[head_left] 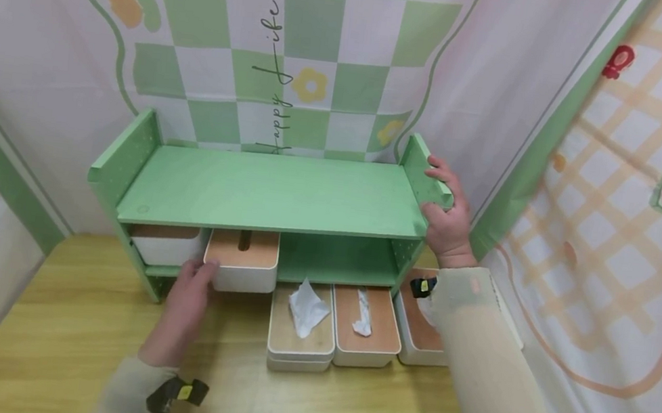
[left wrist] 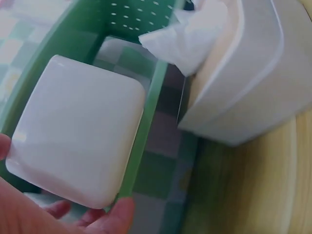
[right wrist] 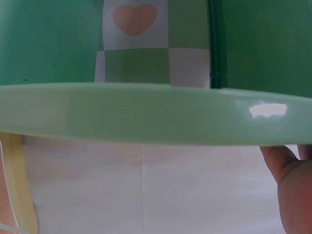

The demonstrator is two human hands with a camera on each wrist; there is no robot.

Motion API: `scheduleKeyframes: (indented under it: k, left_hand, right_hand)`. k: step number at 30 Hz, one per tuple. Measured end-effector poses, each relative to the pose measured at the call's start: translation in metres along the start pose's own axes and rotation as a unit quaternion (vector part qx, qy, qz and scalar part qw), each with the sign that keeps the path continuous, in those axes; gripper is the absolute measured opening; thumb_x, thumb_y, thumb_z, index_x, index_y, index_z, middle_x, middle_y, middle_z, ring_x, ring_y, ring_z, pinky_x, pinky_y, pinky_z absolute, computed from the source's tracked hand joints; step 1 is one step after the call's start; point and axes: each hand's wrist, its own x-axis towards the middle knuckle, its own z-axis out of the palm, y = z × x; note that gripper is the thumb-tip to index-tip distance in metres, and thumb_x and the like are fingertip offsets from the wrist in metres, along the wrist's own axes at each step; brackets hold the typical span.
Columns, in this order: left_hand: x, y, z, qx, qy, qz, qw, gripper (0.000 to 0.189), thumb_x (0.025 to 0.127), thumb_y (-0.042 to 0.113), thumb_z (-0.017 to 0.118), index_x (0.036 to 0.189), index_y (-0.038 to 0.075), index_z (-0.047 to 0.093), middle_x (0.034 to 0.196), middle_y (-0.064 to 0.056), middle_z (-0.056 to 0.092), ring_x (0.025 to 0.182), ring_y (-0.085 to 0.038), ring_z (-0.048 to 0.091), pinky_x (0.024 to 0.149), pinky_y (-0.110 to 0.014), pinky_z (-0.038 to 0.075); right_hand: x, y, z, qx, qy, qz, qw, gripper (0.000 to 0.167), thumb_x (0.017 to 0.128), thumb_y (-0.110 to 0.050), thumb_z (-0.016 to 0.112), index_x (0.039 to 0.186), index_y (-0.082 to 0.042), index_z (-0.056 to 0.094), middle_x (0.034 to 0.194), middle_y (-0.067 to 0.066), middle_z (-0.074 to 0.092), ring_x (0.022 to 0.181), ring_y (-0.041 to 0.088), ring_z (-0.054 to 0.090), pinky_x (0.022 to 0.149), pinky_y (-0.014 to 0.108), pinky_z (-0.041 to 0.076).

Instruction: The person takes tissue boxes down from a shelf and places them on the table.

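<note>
The green two-tier shelf (head_left: 284, 191) stands on the wooden table. My right hand (head_left: 450, 227) grips its right side panel, fingers over the top edge and thumb on the inner side. In the right wrist view the panel's rim (right wrist: 146, 114) crosses close to the fingers (right wrist: 280, 163). My left hand (head_left: 188, 296) holds a white tissue box (head_left: 240, 278) with a wooden, slotted lid by its left side. This box sits in the lower tier, its front jutting past the shelf edge. In the left wrist view the fingers (left wrist: 122, 214) curl at the box's end face (left wrist: 80, 131).
Another white box (head_left: 167, 246) fills the lower tier's left end. Before the shelf stand two tissue boxes, one with a light lid (head_left: 285, 341) and one with an orange-brown lid (head_left: 379, 341). A further box (head_left: 423, 339) is partly behind my right wrist. Printed curtains (head_left: 327, 29) hang behind.
</note>
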Motion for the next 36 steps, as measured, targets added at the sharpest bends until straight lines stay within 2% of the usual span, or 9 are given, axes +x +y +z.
scheduleKeyframes:
  k: [4, 9, 11, 15, 20, 25, 30, 33, 36]
  left_hand:
    - [0.004, -0.001, -0.001, -0.097, -0.016, -0.036, 0.9945, 0.073, 0.105, 0.043, 0.046, 0.154, -0.002, 0.018, 0.143, -0.024, 0.034, 0.11, -0.028, 0.047, 0.094, -0.04, 0.046]
    - [0.007, -0.002, -0.002, -0.115, -0.013, -0.048, 0.9922, 0.073, 0.103, 0.042, 0.052, 0.154, 0.0, 0.02, 0.15, -0.022, 0.03, 0.11, -0.028, 0.049, 0.089, -0.037, 0.05]
    - [0.007, -0.003, -0.004, -0.124, -0.021, -0.05, 0.9908, 0.07, 0.103, 0.039, 0.053, 0.153, 0.001, 0.022, 0.15, -0.021, 0.029, 0.107, -0.027, 0.05, 0.087, -0.036, 0.05]
    - [0.005, -0.006, -0.009, -0.136, -0.049, -0.057, 0.9878, 0.068, 0.104, 0.039, 0.048, 0.152, 0.0, 0.018, 0.15, -0.026, 0.027, 0.11, -0.031, 0.051, 0.087, -0.037, 0.05]
    - [0.006, -0.006, -0.016, -0.155, -0.072, -0.079, 0.9821, 0.09, 0.1, 0.054, 0.051, 0.159, 0.004, 0.005, 0.15, -0.036, 0.029, 0.128, -0.044, 0.044, 0.104, -0.053, 0.041]
    - [0.008, -0.006, -0.018, -0.151, -0.082, -0.082, 0.9818, 0.091, 0.099, 0.051, 0.054, 0.159, 0.002, 0.005, 0.15, -0.033, 0.034, 0.128, -0.042, 0.044, 0.102, -0.051, 0.042]
    - [0.008, -0.008, -0.02, -0.156, -0.106, -0.078, 0.9789, 0.088, 0.101, 0.049, 0.051, 0.159, 0.003, 0.005, 0.15, -0.035, 0.032, 0.131, -0.046, 0.042, 0.103, -0.057, 0.04]
    - [0.011, -0.009, -0.021, -0.166, -0.118, -0.067, 0.9767, 0.089, 0.1, 0.05, 0.052, 0.159, 0.006, 0.002, 0.151, -0.035, 0.029, 0.134, -0.049, 0.037, 0.107, -0.064, 0.03]
    - [0.015, -0.01, -0.022, -0.156, -0.126, -0.058, 0.9781, 0.085, 0.101, 0.047, 0.05, 0.159, 0.007, 0.003, 0.149, -0.035, 0.034, 0.129, -0.048, 0.043, 0.107, -0.063, 0.032]
  right_hand:
    - [0.0, 0.0, 0.0, 0.0, -0.001, 0.004, 1.0, 0.058, 0.076, 0.013, 0.045, 0.133, 0.003, 0.053, 0.156, 0.005, 0.038, 0.14, 0.017, 0.033, 0.055, 0.022, 0.035]
    - [0.001, 0.001, -0.001, -0.003, -0.003, 0.008, 1.0, 0.057, 0.076, 0.014, 0.044, 0.132, 0.007, 0.051, 0.156, 0.006, 0.037, 0.141, 0.017, 0.032, 0.057, 0.021, 0.036]
    - [0.002, 0.002, -0.001, 0.0, -0.003, 0.006, 1.0, 0.057, 0.076, 0.014, 0.043, 0.131, 0.009, 0.05, 0.156, 0.008, 0.037, 0.142, 0.018, 0.031, 0.066, 0.022, 0.038]
    - [0.002, 0.001, 0.0, 0.005, -0.003, 0.003, 1.0, 0.057, 0.075, 0.015, 0.043, 0.131, 0.008, 0.05, 0.156, 0.011, 0.036, 0.142, 0.018, 0.031, 0.073, 0.023, 0.039]
    - [0.001, 0.0, 0.001, 0.0, 0.0, 0.001, 1.0, 0.058, 0.075, 0.013, 0.045, 0.132, 0.004, 0.052, 0.156, 0.008, 0.037, 0.141, 0.017, 0.032, 0.067, 0.022, 0.039]
    - [0.0, 0.001, 0.0, -0.011, -0.001, -0.007, 0.9999, 0.057, 0.076, 0.011, 0.045, 0.132, 0.001, 0.054, 0.155, 0.004, 0.039, 0.14, 0.016, 0.033, 0.05, 0.024, 0.034]
    - [-0.001, 0.002, -0.001, -0.008, 0.0, -0.005, 1.0, 0.057, 0.075, 0.011, 0.044, 0.131, 0.002, 0.054, 0.155, 0.004, 0.039, 0.14, 0.016, 0.034, 0.056, 0.023, 0.037]
    - [-0.001, -0.004, 0.0, -0.012, -0.001, -0.001, 0.9999, 0.057, 0.075, 0.013, 0.044, 0.131, 0.004, 0.053, 0.155, 0.004, 0.039, 0.14, 0.016, 0.033, 0.059, 0.023, 0.037]
    - [-0.003, -0.016, 0.003, -0.013, -0.003, -0.001, 0.9999, 0.056, 0.075, 0.013, 0.043, 0.13, 0.008, 0.051, 0.155, 0.008, 0.039, 0.141, 0.017, 0.033, 0.063, 0.023, 0.037]
